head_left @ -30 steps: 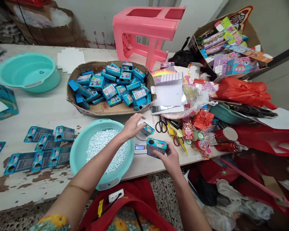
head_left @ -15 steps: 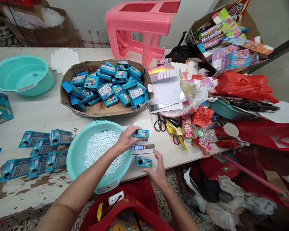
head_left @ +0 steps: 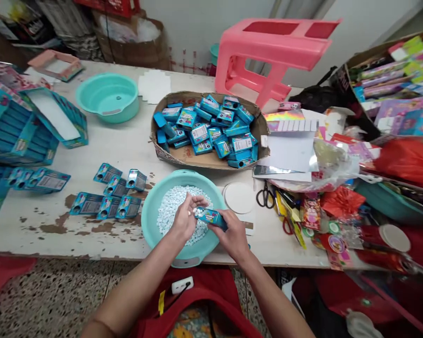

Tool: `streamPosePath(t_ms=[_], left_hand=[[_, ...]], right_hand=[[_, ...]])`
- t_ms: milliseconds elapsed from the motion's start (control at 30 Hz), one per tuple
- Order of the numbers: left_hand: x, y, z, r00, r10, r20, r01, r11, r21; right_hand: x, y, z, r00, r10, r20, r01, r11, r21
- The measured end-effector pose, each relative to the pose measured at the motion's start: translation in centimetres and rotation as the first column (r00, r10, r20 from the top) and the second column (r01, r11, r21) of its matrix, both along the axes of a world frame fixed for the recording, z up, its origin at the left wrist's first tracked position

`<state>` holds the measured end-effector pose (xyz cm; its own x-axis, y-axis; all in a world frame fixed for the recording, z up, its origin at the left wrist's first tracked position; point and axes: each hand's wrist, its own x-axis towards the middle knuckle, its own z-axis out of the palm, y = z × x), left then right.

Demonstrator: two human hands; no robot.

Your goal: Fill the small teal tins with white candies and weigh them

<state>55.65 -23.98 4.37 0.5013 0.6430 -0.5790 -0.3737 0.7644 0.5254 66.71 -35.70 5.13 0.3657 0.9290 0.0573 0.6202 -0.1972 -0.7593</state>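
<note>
My right hand (head_left: 234, 234) grips a small blue candy box (head_left: 211, 217), tilted over the turquoise basin (head_left: 151, 188). White candies (head_left: 197, 212) lie at the box's open end and against the cupped palm of my left hand (head_left: 186, 218), whose fingers curl beneath them. Many more small white candies (head_left: 174, 199) fill the basin below. Behind my right hand, the scale (head_left: 249, 226) is mostly hidden. A round white disc (head_left: 239, 197) rests beyond it.
A cardboard tray (head_left: 211, 159) of blue boxes stands behind the basin. Several blue boxes (head_left: 116, 185) lie to the left. A second turquoise basin (head_left: 123, 111) is further back. Scissors (head_left: 265, 196) and clutter lie right, near a pink stool (head_left: 271, 51).
My left hand has let go of the box it held by the scale and moved over the basin, now cupping candies. My right hand has brought a box there. The view has shifted left.
</note>
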Motion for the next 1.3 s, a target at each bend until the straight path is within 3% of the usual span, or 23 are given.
streamPosePath(t_ms=[67, 133, 200, 267, 367, 467, 533, 567, 600, 667, 767, 833, 900, 967, 1033, 1100, 1167, 1233, 1300], left_hand=[[-0.8, 0.4, -2.0, 0.997, 0.049, -0.054, -0.054, 0.994, -0.098], [-2.0, 0.7, -3.5, 0.994, 0.032, -0.101, -0.041, 0.996, -0.083], [-3.6, 0.9, -3.8, 0.977, -0.039, -0.209, 0.048, 0.998, 0.039], [-5.5, 1.1, -3.0, 0.935, -0.087, -0.344, 0.174, 0.957, 0.231], [-8.0, 1.1, -0.4, 0.879, -0.196, -0.434, 0.413, 0.767, 0.491], [-9.7, 0.3, 1.7, 0.758, -0.312, -0.573, 0.648, 0.454, 0.611], [-10.6, -0.3, 2.2, 0.675, -0.186, -0.714, 0.734, 0.263, 0.626], [-11.1, -0.5, 2.3, 0.639, -0.084, -0.765, 0.763, 0.195, 0.616], [-11.7, -0.6, 2.2, 0.608, 0.015, -0.794, 0.784, 0.149, 0.603], [-13.1, -0.4, 2.5, 0.573, 0.156, -0.805, 0.8, 0.11, 0.59], [-15.7, 0.1, 4.6, 0.561, 0.171, -0.81, 0.81, 0.087, 0.58], [-17.8, 0.1, 6.9, 0.527, 0.148, -0.837, 0.835, 0.09, 0.542], [-20.3, -0.3, 9.0, 0.463, 0.152, -0.873, 0.861, 0.157, 0.483], [-23.5, -0.6, 10.1, 0.347, 0.196, -0.917, 0.855, 0.336, 0.395], [-27.5, -0.5, 9.7, 0.156, 0.23, -0.96, 0.777, 0.571, 0.264], [-32.0, 0.8, 7.6, -0.076, 0.232, -0.97, 0.636, 0.76, 0.132], [-36.1, 3.3, 4.3, -0.264, 0.223, -0.938, 0.48, 0.874, 0.073], [-38.8, 6.6, 0.7, -0.315, 0.237, -0.919, 0.365, 0.924, 0.113], [-39.7, 9.8, -2.5, -0.293, 0.273, -0.917, 0.308, 0.934, 0.18]], right_hand=[[-0.7, 0.5, -1.3, 1.0, 0.013, 0.008, -0.012, 0.999, -0.051], [-1.2, 0.9, -2.2, 0.999, 0.002, -0.047, -0.005, 0.998, -0.065], [-1.7, 1.0, -2.6, 0.988, -0.024, -0.15, 0.014, 0.998, -0.066], [-2.1, 1.0, -2.7, 0.966, -0.047, -0.255, 0.031, 0.997, -0.066], [-3.1, 1.1, -3.0, 0.921, -0.073, -0.384, 0.061, 0.997, -0.042], [-4.8, 1.6, -3.6, 0.856, -0.104, -0.506, 0.119, 0.993, -0.002], [-6.2, 2.4, -3.9, 0.824, -0.099, -0.558, 0.142, 0.989, 0.035], [-6.8, 2.9, -3.9, 0.817, -0.082, -0.571, 0.139, 0.989, 0.058], [-7.5, 3.4, -3.9, 0.814, -0.056, -0.578, 0.126, 0.989, 0.081], [-8.8, 4.3, -3.5, 0.811, 0.008, -0.585, 0.08, 0.989, 0.125], [-11.0, 5.5, -2.3, 0.785, 0.115, -0.609, -0.016, 0.986, 0.166], [-12.9, 6.1, -1.4, 0.737, 0.218, -0.64, -0.119, 0.974, 0.195], [-14.9, 6.5, -0.5, 0.683, 0.329, -0.652, -0.235, 0.944, 0.231], [-16.2, 6.7, 0.2, 0.675, 0.382, -0.63, -0.294, 0.924, 0.245], [-16.1, 6.5, 0.5, 0.733, 0.352, -0.582, -0.275, 0.936, 0.22], [-14.2, 5.7, 0.2, 0.83, 0.26, -0.494, -0.197, 0.964, 0.177], [-10.9, 4.3, -0.5, 0.927, 0.13, -0.353, -0.082, 0.986, 0.148], [-7.0, 2.2, -1.5, 0.98, -0.031, -0.197, 0.059, 0.988, 0.14], [-3.4, -0.7, -2.5, 0.98, -0.185, -0.072, 0.193, 0.972, 0.132]])
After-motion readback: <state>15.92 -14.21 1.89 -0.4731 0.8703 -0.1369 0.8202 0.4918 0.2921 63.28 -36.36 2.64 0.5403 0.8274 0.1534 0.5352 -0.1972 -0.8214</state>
